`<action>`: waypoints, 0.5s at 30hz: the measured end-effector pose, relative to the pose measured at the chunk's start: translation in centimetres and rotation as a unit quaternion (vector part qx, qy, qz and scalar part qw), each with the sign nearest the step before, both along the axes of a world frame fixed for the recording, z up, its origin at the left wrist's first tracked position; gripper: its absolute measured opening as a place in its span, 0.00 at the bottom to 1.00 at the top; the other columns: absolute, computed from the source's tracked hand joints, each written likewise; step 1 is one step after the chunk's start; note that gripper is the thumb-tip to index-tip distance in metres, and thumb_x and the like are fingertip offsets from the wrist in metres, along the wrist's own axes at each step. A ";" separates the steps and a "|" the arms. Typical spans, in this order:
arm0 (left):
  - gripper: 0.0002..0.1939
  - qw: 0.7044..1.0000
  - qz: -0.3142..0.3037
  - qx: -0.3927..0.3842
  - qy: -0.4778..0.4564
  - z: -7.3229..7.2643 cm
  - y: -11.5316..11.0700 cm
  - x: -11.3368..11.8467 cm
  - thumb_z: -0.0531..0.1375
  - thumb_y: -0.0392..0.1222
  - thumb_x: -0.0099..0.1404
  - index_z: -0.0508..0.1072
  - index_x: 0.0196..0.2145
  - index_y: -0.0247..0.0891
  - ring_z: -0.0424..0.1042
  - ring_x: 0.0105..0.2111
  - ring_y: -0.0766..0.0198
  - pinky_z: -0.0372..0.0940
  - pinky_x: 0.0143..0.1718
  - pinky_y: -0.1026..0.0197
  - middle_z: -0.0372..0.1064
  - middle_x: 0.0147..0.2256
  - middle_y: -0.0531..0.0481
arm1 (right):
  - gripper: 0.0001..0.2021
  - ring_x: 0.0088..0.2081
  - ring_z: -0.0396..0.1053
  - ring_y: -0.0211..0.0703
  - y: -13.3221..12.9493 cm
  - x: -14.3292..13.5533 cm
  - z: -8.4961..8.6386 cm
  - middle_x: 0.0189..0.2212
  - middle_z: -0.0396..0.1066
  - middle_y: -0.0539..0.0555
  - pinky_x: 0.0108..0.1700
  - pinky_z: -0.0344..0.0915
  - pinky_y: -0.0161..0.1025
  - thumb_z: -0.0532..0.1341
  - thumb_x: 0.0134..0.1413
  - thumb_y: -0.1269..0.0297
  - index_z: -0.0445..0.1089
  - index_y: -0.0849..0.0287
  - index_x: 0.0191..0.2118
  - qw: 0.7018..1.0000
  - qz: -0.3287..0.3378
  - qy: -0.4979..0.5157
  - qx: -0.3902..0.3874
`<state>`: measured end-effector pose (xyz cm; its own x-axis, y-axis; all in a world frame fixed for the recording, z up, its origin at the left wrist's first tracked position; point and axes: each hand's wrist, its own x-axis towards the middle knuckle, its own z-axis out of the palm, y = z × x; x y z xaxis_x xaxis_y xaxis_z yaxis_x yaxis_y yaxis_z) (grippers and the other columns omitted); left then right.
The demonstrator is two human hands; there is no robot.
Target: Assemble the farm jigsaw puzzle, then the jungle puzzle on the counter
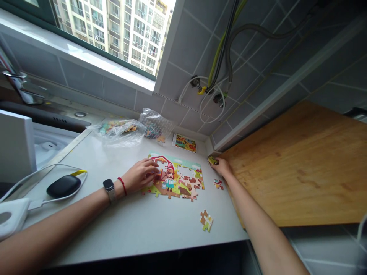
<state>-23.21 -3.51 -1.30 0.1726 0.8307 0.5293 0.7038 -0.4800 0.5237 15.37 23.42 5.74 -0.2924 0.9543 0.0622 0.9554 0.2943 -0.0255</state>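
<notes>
A partly assembled farm jigsaw puzzle (169, 182) lies on the white counter (137, 229), with gaps in the barn and above the cow. My left hand (142, 175) rests over the puzzle's left edge, its fingers bent together; whatever is under the fingertips is too small to make out. At the counter's right back corner, my right hand (222, 167) has its fingers closed on green puzzle pieces (212, 160). Just below that hand lie red and white pieces (218, 184). A brown and green piece cluster (206, 220) sits nearer the front edge.
Plastic bags of pieces (122, 131) and a picture card (185, 143) lie along the back wall. A black rounded device (63, 186) and white cable are at left. A wooden board (301, 164) borders the right side.
</notes>
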 end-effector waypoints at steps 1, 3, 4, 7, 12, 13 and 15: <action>0.13 1.000 -0.002 -0.003 0.002 0.0 0.0 0.0 0.56 0.38 0.74 0.82 0.44 0.42 0.75 0.51 0.53 0.71 0.54 0.49 0.78 0.49 0.43 | 0.20 0.50 0.78 0.60 -0.4 0.0 0.3 0.49 0.80 0.64 0.50 0.72 0.45 0.70 0.53 0.66 0.79 0.59 0.53 1.000 0.017 0.004 0.006; 0.13 1.000 0.000 -0.007 0.002 0.0 0.0 -0.1 0.56 0.39 0.74 0.82 0.44 0.42 0.75 0.51 0.53 0.71 0.54 0.49 0.78 0.49 0.43 | 0.19 0.51 0.77 0.60 -1.4 -0.3 0.8 0.51 0.78 0.65 0.53 0.72 0.48 0.68 0.56 0.66 0.79 0.61 0.54 0.998 0.059 0.015 0.016; 0.13 1.000 0.003 -0.006 0.000 0.0 0.1 0.0 0.56 0.39 0.74 0.82 0.44 0.42 0.75 0.51 0.54 0.71 0.55 0.50 0.78 0.49 0.43 | 0.19 0.52 0.76 0.59 -2.1 -0.5 1.1 0.52 0.77 0.65 0.54 0.72 0.48 0.67 0.57 0.67 0.78 0.61 0.55 0.996 0.083 0.022 0.018; 0.12 1.000 0.004 -0.008 -0.006 0.1 0.1 0.0 0.57 0.39 0.73 0.82 0.43 0.41 0.75 0.50 0.54 0.71 0.55 0.50 0.79 0.48 0.43 | 0.18 0.53 0.76 0.54 -4.9 -1.9 1.7 0.53 0.76 0.61 0.57 0.72 0.47 0.66 0.60 0.66 0.77 0.58 0.56 0.985 0.166 0.046 0.007; 0.11 1.000 0.013 -0.015 -0.003 0.2 0.0 -0.1 0.58 0.40 0.73 0.82 0.44 0.41 0.75 0.51 0.53 0.71 0.56 0.48 0.79 0.49 0.43 | 0.17 0.52 0.74 0.53 -10.6 -4.4 2.4 0.50 0.74 0.58 0.57 0.73 0.49 0.67 0.61 0.67 0.77 0.51 0.55 0.932 0.355 0.068 -0.016; 0.11 1.000 0.014 -0.017 -0.003 0.1 0.0 -0.1 0.58 0.40 0.74 0.82 0.44 0.41 0.75 0.51 0.53 0.70 0.56 0.48 0.79 0.49 0.43 | 0.16 0.52 0.74 0.53 -11.5 -4.8 2.4 0.50 0.74 0.58 0.56 0.74 0.50 0.67 0.61 0.68 0.77 0.51 0.55 0.926 0.372 0.064 -0.017; 0.10 1.000 0.012 -0.019 -0.003 0.1 0.0 -0.2 0.58 0.40 0.74 0.81 0.44 0.42 0.75 0.51 0.54 0.70 0.57 0.48 0.78 0.49 0.44 | 0.16 0.52 0.75 0.54 -12.5 -5.2 2.5 0.51 0.74 0.59 0.54 0.75 0.50 0.68 0.61 0.69 0.78 0.50 0.54 0.924 0.378 0.053 -0.023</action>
